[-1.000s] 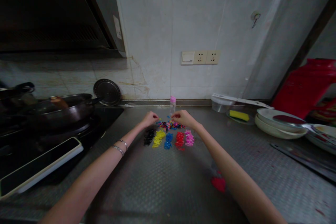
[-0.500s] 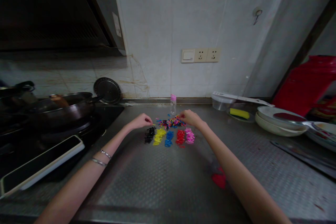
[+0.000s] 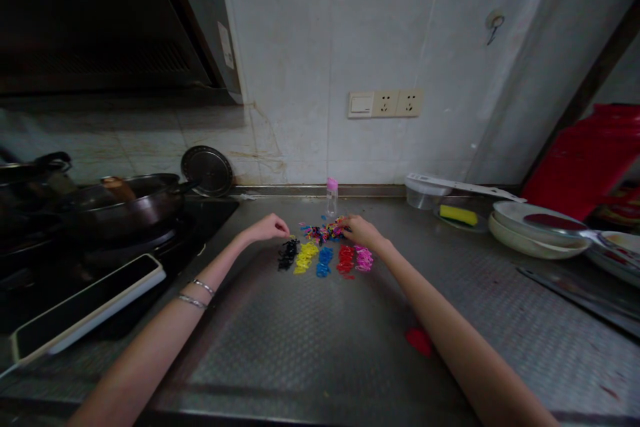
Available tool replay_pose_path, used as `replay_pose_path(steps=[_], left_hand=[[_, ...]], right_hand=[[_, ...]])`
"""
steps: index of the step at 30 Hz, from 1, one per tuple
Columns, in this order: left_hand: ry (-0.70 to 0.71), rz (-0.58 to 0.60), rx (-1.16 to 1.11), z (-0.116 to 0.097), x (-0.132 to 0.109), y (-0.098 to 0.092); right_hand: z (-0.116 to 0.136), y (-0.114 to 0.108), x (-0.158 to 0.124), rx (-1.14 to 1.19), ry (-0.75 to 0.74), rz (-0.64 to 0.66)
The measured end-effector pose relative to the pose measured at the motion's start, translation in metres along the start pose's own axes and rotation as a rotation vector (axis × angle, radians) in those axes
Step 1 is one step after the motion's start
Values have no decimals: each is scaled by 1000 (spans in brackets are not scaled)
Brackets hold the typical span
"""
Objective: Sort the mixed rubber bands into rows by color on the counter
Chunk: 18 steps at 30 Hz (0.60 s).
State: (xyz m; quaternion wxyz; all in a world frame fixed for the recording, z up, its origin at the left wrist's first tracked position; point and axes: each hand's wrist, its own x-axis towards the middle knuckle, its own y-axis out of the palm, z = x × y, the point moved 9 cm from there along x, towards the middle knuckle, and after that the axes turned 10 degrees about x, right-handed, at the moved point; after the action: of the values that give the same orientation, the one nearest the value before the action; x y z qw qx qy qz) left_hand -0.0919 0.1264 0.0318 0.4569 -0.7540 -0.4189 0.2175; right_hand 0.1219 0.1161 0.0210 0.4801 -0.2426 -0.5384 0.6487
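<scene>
My left hand (image 3: 271, 227) hovers just behind the pile of small black rubber bands (image 3: 287, 255), its fingers pinched on what looks like a yellow rubber band (image 3: 292, 237). At the right end of a mixed-colour heap of rubber bands (image 3: 320, 233), my right hand (image 3: 361, 230) has its fingertips closed down on the heap; what lies between them is hidden. In front of the heap, more rubber bands lie sorted in a row: yellow (image 3: 305, 257), blue (image 3: 324, 261), red (image 3: 345, 260) and pink (image 3: 363, 258).
A clear little bottle with a pink cap (image 3: 332, 197) stands behind the heap. To the left are a phone-like device (image 3: 90, 310) and a pan (image 3: 125, 203) on the stove. Bowls (image 3: 535, 240), a yellow sponge (image 3: 458, 215) and a knife (image 3: 575, 297) lie right. A red piece (image 3: 419, 341) sits beside my right forearm.
The view has shifted slightly. My right fingers have settled further over the mixed heap, while my left hand stays pinched near the black and yellow piles.
</scene>
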Motion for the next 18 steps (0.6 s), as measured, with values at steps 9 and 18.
replay_pose_path(steps=[9, 18], left_hand=[[33, 4, -28, -9, 6, 8], [119, 99, -31, -44, 8, 42]], right_hand=[[3, 2, -3, -56, 8, -15], [6, 2, -5, -75, 30, -15]])
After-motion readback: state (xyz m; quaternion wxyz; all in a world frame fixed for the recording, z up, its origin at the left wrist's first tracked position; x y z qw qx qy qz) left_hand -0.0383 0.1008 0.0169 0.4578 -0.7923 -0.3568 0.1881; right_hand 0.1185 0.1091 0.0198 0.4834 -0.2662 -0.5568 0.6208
